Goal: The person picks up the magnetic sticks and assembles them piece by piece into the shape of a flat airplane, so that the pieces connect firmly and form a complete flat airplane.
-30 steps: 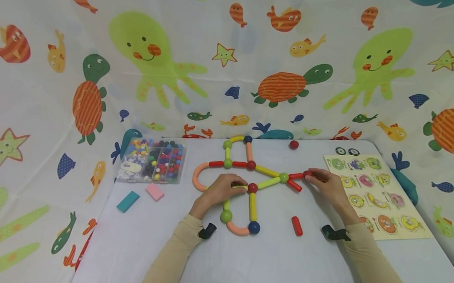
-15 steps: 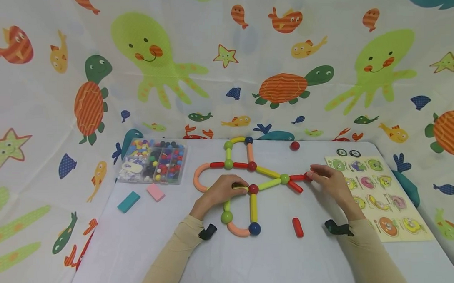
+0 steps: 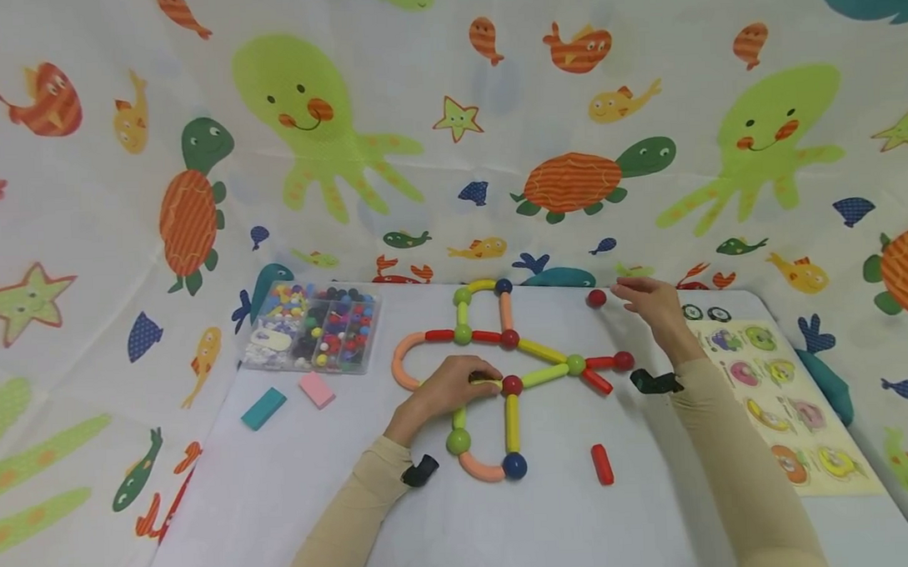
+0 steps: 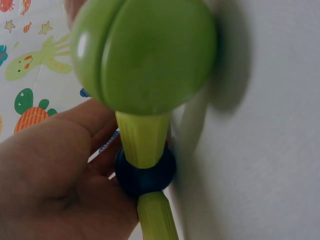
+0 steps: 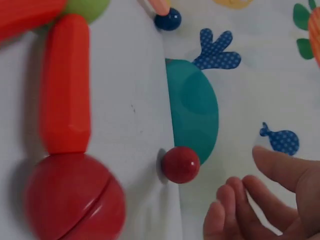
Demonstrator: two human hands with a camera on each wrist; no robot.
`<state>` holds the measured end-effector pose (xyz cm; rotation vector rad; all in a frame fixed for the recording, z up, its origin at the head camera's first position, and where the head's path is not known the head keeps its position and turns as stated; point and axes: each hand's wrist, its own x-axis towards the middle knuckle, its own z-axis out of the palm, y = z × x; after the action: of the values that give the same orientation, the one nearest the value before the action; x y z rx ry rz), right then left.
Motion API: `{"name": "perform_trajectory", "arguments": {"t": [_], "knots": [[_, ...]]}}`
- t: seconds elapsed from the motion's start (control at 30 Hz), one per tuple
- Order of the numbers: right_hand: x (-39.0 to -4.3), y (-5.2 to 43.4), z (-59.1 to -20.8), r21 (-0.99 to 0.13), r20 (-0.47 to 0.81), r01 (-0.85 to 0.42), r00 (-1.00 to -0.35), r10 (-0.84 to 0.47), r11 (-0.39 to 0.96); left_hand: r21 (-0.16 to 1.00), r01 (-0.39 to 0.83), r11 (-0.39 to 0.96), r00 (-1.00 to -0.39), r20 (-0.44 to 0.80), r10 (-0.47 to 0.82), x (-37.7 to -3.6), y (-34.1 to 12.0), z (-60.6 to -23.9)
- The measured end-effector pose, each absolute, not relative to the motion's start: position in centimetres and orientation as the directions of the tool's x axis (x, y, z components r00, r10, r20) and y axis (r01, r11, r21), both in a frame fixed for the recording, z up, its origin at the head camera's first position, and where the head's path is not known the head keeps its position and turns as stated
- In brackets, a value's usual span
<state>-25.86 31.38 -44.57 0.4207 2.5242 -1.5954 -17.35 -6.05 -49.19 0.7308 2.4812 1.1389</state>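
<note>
The step in hand looked like fetching one more ball for the flat figure of coloured plastic rods and balls (image 3: pixel 502 373) laid out in the middle of the white tabletop (image 3: pixel 507 523). The left hand (image 3: pixel 446 390) lay on the figure's left-centre, fingers curled over a short yellow-green rod (image 3: pixel 482 381) beside the dark red ball (image 3: pixel 512 386) at the hub, seemingly pinning the figure down; the left wrist view showed only palm and rods, so how firmly it gripped could not be told. The right hand (image 3: pixel 653 303) hovered near the far edge of the tabletop with its fingers loosely apart and holding nothing, the fingertips (image 5: pixel 240 200) just beside the small loose red ball (image 3: pixel 595 298), not touching it. That ball sat close to the far edge, right of the figure's top loop.

A larger red ball (image 3: pixel 623 361) capped the red rod (image 3: pixel 599 363) at the figure's right tip, and a loose red rod (image 3: pixel 602 464) lay nearer the near edge. A clear compartmented box of beads (image 3: pixel 311 326) stood toward the far left corner, a picture puzzle board (image 3: pixel 788 389) along the right edge.

The next move probably called for a light pinch of thumb and forefinger, since the small ball would likely roll at a nudge and the edge was close.
</note>
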Motion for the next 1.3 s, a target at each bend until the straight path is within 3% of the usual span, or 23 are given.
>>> {"name": "perform_trajectory", "arguments": {"t": [0.3,0.6,0.97,1.3], "knots": [[-28.5,30.5,-45.2,-0.772,-0.35,0.359,-0.929,0.122,0.525,0.768,0.319,0.555,-0.818,-0.073,0.571,-17.4,-6.1,-49.2],[-29.3,29.7,-45.4,-0.699,-0.393,0.405,-0.906,0.157,0.59,0.763,0.325,0.559,-0.817,-0.072,0.572,-17.3,-6.0,-49.0],[-28.4,29.5,-45.4,-0.746,-0.304,0.312,-0.946,0.117,0.588,0.761,0.319,0.565,-0.819,-0.078,0.568,-17.2,-5.9,-48.9],[-22.9,29.4,-43.1,-0.827,-0.073,0.159,-0.981,0.179,0.539,0.765,0.321,0.558,-0.817,-0.074,0.572,-17.2,-6.1,-48.6]]}}
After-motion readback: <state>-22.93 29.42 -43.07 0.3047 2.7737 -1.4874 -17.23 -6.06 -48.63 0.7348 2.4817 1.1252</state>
